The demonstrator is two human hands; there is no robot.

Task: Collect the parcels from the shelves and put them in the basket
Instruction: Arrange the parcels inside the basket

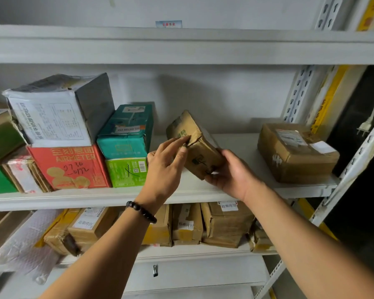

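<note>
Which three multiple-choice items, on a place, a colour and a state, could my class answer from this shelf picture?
1. Where does the red cardboard box with gold print stand?
A) on the top shelf
B) under the white-and-grey carton
C) in a basket

2. What colour is the small box under the teal cardboard box?
A) black
B) purple
C) light green

3. How is the crumpled brown cardboard parcel?
A) tilted, gripped by the right hand, with fingers of the left hand touching it
B) lying flat, untouched
C) torn open and empty

Key:
1 B, the carton rests on it.
2 C, its front is light green.
3 A, it leans with both hands on it.
</note>
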